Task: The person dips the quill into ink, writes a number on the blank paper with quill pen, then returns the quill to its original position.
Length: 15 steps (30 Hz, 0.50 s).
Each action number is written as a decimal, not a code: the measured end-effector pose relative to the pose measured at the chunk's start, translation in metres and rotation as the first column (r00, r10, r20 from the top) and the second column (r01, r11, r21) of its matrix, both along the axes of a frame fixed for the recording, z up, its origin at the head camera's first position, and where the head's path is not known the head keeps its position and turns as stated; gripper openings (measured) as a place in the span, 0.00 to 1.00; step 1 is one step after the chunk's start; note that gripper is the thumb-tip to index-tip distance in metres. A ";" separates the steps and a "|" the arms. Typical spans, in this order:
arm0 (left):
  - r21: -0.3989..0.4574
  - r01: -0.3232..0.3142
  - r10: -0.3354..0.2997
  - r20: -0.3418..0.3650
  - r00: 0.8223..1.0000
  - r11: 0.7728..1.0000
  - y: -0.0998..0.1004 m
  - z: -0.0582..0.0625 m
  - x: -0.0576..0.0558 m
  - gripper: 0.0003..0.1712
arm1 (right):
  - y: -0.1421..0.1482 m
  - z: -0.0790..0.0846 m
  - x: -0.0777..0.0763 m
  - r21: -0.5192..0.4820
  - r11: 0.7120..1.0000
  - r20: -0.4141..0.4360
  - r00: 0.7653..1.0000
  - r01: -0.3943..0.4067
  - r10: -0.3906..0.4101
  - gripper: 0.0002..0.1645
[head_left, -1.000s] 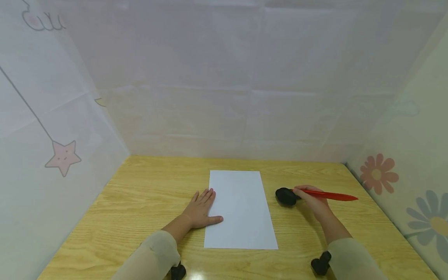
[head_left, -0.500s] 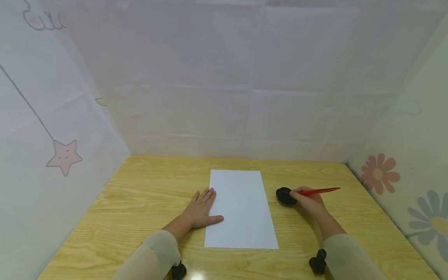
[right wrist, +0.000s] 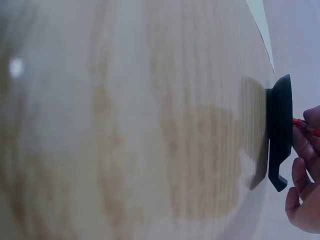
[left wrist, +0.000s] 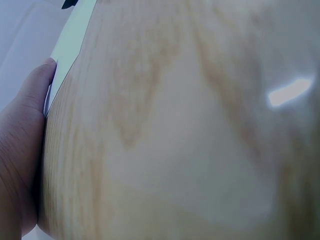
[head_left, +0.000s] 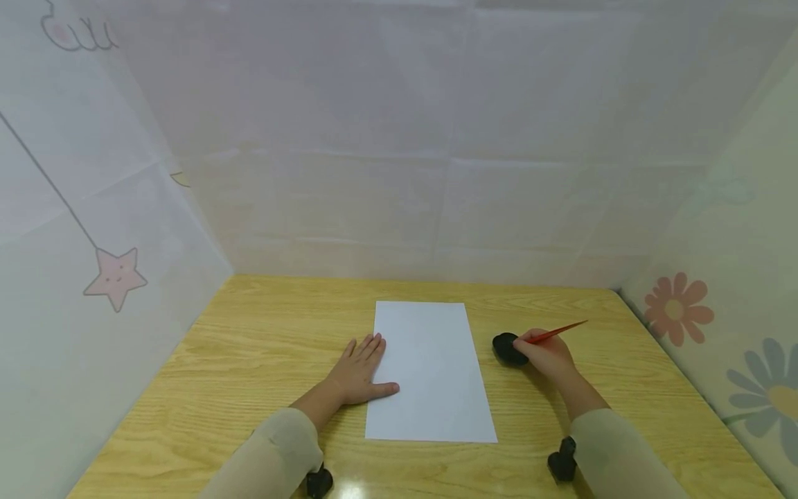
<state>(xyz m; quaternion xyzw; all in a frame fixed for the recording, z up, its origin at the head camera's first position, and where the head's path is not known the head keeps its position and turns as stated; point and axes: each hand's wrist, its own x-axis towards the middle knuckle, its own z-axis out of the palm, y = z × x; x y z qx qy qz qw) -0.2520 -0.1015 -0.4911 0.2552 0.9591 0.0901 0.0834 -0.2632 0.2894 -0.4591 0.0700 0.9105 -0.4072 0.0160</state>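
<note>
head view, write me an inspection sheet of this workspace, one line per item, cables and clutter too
surface: wood-grain table, glare near its front edge
job's things: white paper flat, no marks seen; black dish to its right, apart; red stick slanting up from the dish, contact unclear
clutter: nothing seen, apart from black pieces at both cuffs
grips: left grip spread over the paper's left edge; right grip pinching the red stick at the dish
cables: nothing seen
surroundings: pale creased sheeting; pink star on the left, flowers on the right
</note>
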 end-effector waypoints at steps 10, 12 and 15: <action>-0.007 -0.003 0.003 0.004 1.000 1.000 0.001 0.000 0.000 0.59 | -0.003 0.008 0.003 -0.172 0.980 0.014 0.995 0.096 -0.095 0.13; -0.003 -0.004 0.004 0.003 1.000 1.000 0.001 0.000 0.001 0.58 | -0.005 0.012 0.003 -0.206 0.972 0.010 0.993 0.117 -0.117 0.12; 0.000 -0.001 0.001 0.008 1.000 1.000 0.001 -0.001 0.001 0.58 | -0.011 0.018 0.002 -0.254 0.958 0.010 0.990 0.135 -0.137 0.13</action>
